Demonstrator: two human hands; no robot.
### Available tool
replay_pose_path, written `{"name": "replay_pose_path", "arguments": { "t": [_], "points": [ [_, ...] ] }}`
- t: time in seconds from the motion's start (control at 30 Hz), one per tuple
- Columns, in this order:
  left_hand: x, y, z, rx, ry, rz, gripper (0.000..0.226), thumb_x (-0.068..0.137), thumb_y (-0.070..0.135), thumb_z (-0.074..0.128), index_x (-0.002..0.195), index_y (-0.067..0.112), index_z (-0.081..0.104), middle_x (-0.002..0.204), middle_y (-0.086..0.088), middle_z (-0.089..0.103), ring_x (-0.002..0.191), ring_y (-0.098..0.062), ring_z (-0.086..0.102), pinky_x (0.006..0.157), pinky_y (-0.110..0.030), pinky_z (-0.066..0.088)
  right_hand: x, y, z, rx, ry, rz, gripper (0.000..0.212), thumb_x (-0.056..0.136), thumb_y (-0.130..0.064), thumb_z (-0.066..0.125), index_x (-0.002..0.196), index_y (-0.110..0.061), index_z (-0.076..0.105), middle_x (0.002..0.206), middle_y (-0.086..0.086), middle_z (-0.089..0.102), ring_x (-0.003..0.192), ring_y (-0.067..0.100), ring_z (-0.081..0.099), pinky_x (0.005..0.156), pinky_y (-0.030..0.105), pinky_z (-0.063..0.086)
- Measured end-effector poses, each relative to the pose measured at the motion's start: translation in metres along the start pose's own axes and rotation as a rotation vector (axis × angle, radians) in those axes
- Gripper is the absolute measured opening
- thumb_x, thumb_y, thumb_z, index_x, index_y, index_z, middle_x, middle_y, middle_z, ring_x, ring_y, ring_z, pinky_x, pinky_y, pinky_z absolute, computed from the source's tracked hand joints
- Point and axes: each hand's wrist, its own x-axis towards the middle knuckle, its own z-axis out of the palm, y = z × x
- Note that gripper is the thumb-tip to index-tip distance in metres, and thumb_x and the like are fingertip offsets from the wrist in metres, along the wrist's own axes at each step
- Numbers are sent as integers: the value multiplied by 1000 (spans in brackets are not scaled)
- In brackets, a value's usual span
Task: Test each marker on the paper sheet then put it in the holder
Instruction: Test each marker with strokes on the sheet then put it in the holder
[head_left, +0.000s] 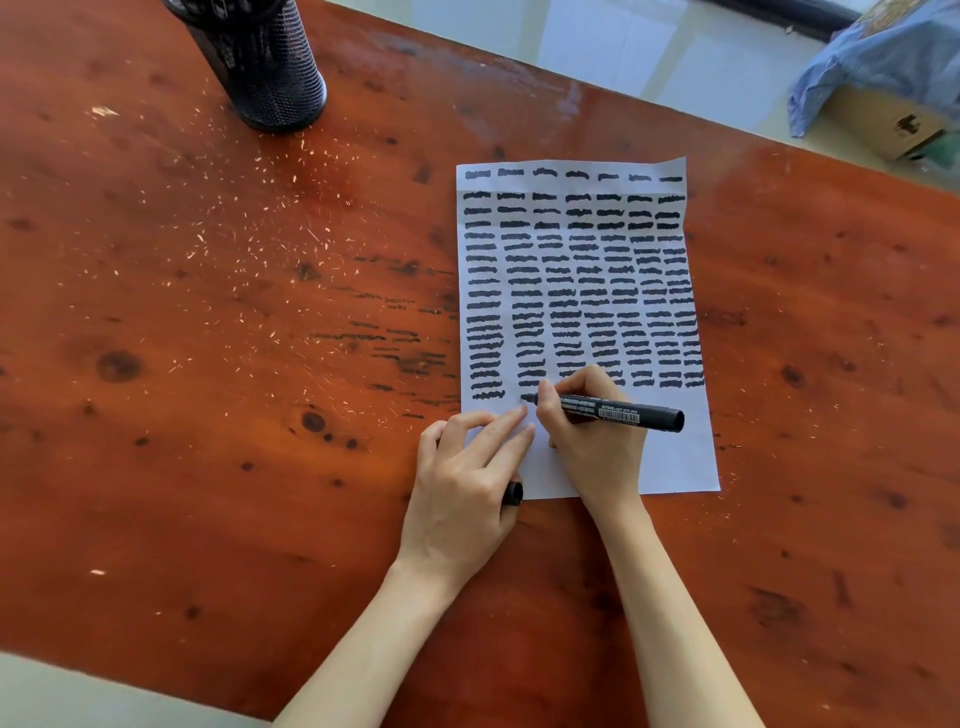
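Observation:
A white paper sheet (675, 457) lies on the table, covered with rows of short black strokes. My right hand (592, 441) grips a black marker (623, 413) with its tip touching the paper at the bottom of the second column. My left hand (462, 483) presses its straight fingers on the sheet's lower left corner and holds the marker's black cap (513, 493) tucked under its palm. The black mesh holder (265, 62) stands at the far left of the table, well away from both hands.
The reddish wooden table (208, 338) is scratched and speckled with pale flecks. Beyond its far edge, on the tiled floor at the upper right, sits a cardboard box (883, 122) under a blue plastic bag (883, 57).

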Motion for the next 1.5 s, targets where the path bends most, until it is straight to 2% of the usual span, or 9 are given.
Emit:
{"name": "replay_pose_path", "arguments": {
  "t": [0.23,0.53,0.77,0.87,0.97,1.2,1.5],
  "points": [
    [0,-1,1,-2,-14,-14,41,76,10,47,113,13,65,122,1,62,104,-19,49,87,-40,41,-1,-1,0,23,14,17,26,83,-32,56,65,-17,45,48,-2,49,45,17,50,46,22,38],
    [0,0,0,-12,-6,-16,42,75,10,46,112,13,65,122,1,63,103,-19,49,86,-41,40,-1,-1,0,22,37,21,28,83,-32,54,64,-13,46,48,7,51,43,20,49,47,28,39],
    [0,-1,0,-12,-8,-15,43,74,9,47,113,13,64,123,1,62,103,-20,49,86,-40,41,-1,-1,0,10,57,-4,27,83,-30,54,64,-13,45,48,-3,46,46,15,47,47,16,35],
    [0,-1,0,-14,-12,-15,43,74,10,47,113,13,64,123,1,62,103,-20,48,86,-39,39,-1,1,0,-8,61,-21,27,83,-29,53,64,-11,45,51,-12,42,49,5,46,48,11,32],
    [0,-1,0,-16,-16,-21,43,75,10,46,113,14,64,123,1,62,103,-20,49,86,-40,40,-1,2,1,-23,71,-26,28,83,-28,53,63,-10,45,52,-14,41,49,0,43,49,10,32],
    [0,-1,0,-21,-19,-25,42,75,11,46,113,14,65,122,1,62,103,-19,48,85,-41,44,-1,1,0,-18,72,-30,25,83,-26,53,64,-14,42,53,-17,39,49,0,43,49,10,32],
    [0,-1,1,-17,-12,-17,43,74,11,45,112,13,65,122,0,62,102,-20,47,87,-39,38,-1,2,1,-44,99,-43,24,83,-24,52,64,-14,41,53,-15,37,49,5,40,49,10,31]
  ]
}}
